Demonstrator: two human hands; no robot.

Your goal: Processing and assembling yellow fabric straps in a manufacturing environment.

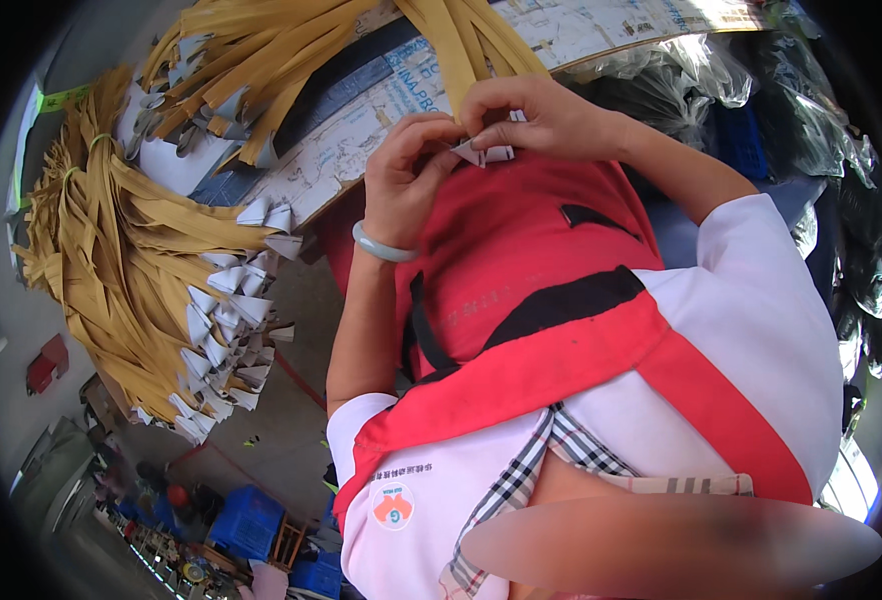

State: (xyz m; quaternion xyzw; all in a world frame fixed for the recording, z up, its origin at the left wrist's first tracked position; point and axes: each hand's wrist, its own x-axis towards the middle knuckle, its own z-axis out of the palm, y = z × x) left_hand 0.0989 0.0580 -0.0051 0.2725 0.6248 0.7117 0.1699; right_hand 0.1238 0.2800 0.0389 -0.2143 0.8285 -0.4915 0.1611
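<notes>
My left hand (408, 178), a pale bangle on its wrist, is closed with thumb and fingers pinched on a small white folded piece (473, 155). From the other side my right hand (546, 118) pinches the same piece, its fingertips close to the left ones. The piece looks like the white end of a flat mustard-yellow strap (461, 50), which runs from the hands up over the table; the fingers partly hide where they join. Both hands are at the table's near edge, just above my red apron (551, 240).
Many yellow straps with white ends hang in a large bundle (151, 260) at the left. Another pile of straps (251, 60) lies on the printed-board table (621, 30). Clear plastic bags (696, 75) and a blue crate (739, 140) are at the right; blue crates (246, 522) stand lower left.
</notes>
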